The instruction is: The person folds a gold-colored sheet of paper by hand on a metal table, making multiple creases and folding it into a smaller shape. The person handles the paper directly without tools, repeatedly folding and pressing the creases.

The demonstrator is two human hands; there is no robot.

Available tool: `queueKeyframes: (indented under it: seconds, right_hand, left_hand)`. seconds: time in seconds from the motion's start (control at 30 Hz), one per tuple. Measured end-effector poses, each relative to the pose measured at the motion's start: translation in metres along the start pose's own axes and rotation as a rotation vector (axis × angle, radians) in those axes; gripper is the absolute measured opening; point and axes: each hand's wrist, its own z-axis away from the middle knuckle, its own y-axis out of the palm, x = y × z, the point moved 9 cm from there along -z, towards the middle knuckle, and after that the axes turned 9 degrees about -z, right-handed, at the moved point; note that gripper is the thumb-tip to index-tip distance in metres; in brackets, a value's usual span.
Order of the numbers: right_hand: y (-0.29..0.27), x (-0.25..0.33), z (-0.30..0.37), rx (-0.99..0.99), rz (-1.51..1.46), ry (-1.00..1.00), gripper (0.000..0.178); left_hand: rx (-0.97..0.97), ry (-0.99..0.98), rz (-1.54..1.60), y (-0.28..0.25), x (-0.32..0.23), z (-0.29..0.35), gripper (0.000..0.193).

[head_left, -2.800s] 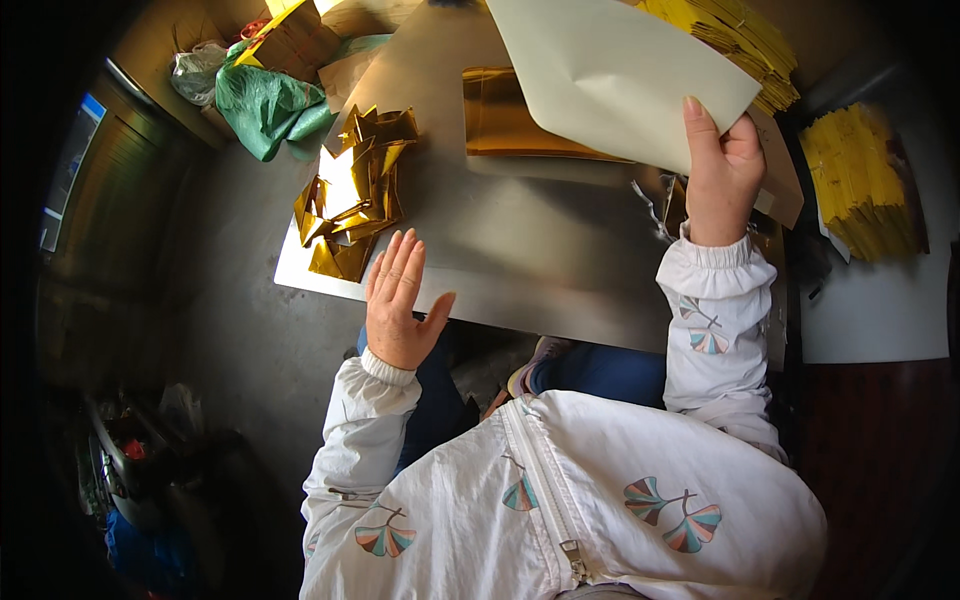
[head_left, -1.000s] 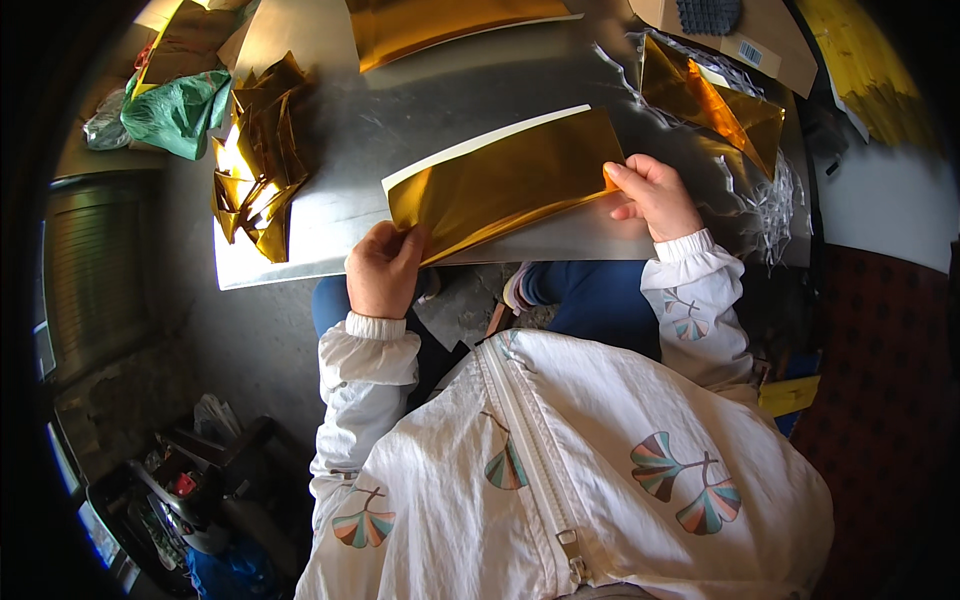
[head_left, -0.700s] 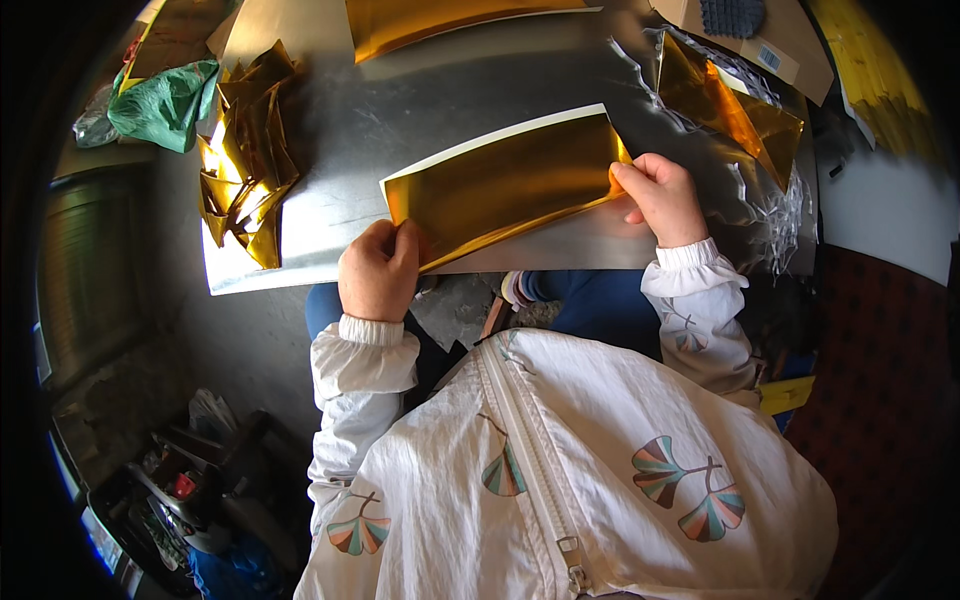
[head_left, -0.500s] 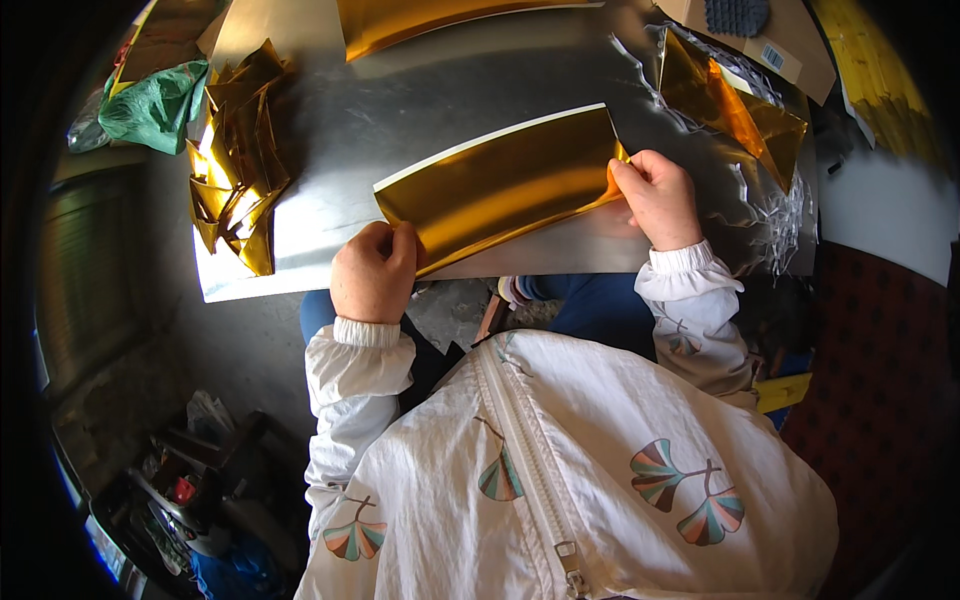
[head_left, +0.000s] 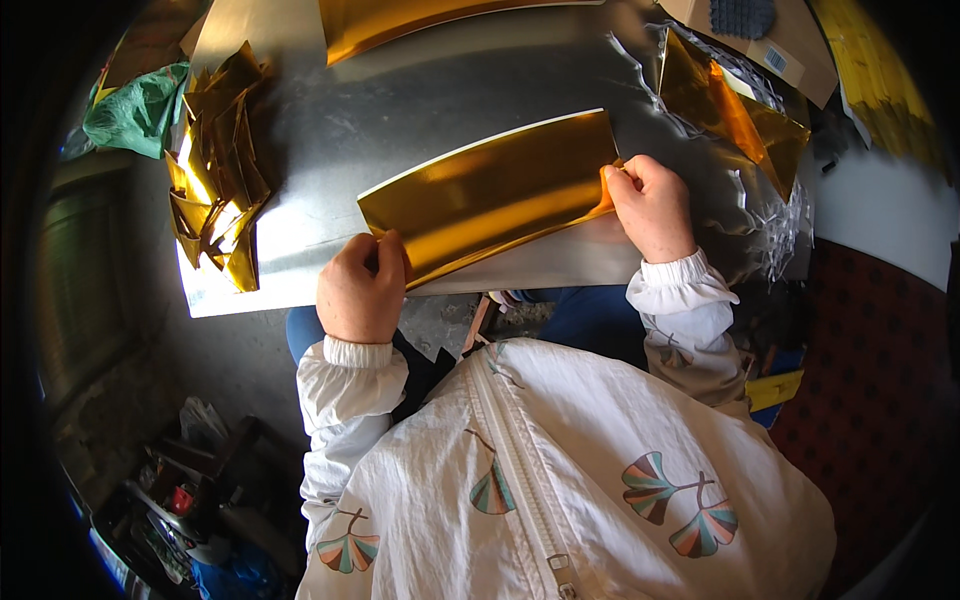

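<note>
Left fingers (head_left: 395, 262) and right fingers (head_left: 624, 190) pinch both ends of the gold foil sheet (head_left: 490, 200) between them, over the bench (head_left: 400, 105); even tension should keep its near edge straight. Folded foil pieces (head_left: 218, 185) lie left of the fingers.

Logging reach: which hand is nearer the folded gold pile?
Left. The left hand is to the right of the folded gold pile; the right hand is much farther right.

Gold sheet (head_left: 490, 195); white jacket (head_left: 590, 430) (multicoloured leaf print).
</note>
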Motion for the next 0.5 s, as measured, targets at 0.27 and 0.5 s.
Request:
queueKeyframes:
  seconds: [0.27, 0.5]
  right_hand:
    - [0.0, -0.004, 0.0, 0.016, 0.022, 0.088, 0.029]
    - [0.0, -0.008, 0.001, 0.025, 0.001, 0.127, 0.027]
  left_hand:
    - [0.012, -0.034, -0.015, 0.001, 0.003, 0.0, 0.036]
    - [0.008, -0.043, -0.033, 0.001, 0.003, -0.001, 0.035]
